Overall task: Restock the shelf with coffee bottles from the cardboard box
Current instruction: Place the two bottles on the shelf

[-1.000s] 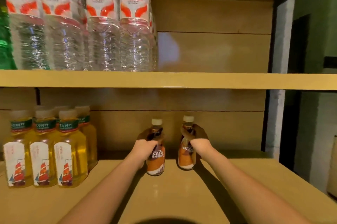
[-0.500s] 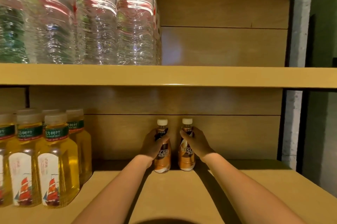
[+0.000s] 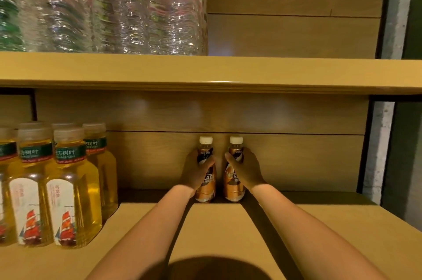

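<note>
Gripping two upright coffee bottles (image 3: pixel 234 172), caps up, the hands (image 3: pixel 247 171) rest on the shelf (image 3: pixel 319 222).

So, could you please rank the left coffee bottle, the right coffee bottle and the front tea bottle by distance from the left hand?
1. left coffee bottle, in the left hand.
2. right coffee bottle, beside it, rightward.
3. front tea bottle, far left.

Along the left edge of the board in front of me stand my neighbours, the yellow tea bottles (image 3: pixel 68 188), upright and packed touching one another, each with a green neck band and a white label showing a red sailing ship. On the board above (image 3: pixel 296 72), clear water bottles (image 3: pixel 141 6) crowd its left half, blurred.
</note>
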`<state>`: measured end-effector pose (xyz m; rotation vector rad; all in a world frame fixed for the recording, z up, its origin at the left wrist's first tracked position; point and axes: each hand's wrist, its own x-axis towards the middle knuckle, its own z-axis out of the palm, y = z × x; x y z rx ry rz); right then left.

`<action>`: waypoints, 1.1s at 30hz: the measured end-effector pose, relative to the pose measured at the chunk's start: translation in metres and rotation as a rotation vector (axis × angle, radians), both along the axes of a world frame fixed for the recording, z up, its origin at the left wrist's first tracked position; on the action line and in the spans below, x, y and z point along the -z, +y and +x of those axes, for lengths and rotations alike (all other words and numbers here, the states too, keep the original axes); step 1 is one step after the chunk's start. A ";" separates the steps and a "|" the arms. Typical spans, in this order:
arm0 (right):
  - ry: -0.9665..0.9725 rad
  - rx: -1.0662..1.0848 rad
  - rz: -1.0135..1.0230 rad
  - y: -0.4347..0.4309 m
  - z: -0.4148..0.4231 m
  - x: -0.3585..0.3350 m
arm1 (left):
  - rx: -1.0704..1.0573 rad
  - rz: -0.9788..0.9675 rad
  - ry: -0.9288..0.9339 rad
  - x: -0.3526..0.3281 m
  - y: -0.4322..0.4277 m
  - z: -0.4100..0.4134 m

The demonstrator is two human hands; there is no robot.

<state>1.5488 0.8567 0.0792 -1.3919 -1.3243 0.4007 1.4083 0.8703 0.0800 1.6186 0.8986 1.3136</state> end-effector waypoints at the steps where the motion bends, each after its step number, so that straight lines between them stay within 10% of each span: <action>1: 0.002 0.007 -0.004 0.001 0.000 0.000 | -0.007 0.006 0.008 0.000 -0.001 0.000; 10: -0.073 0.028 -0.065 -0.002 -0.003 -0.002 | -0.092 -0.019 0.242 -0.002 0.000 -0.005; 21: -0.750 0.129 -0.405 -0.086 -0.001 -0.027 | -0.317 -0.116 1.005 -0.028 -0.075 -0.062; 33: -0.973 0.043 -0.320 -0.215 -0.061 0.007 | -0.307 0.129 1.185 0.002 -0.202 -0.112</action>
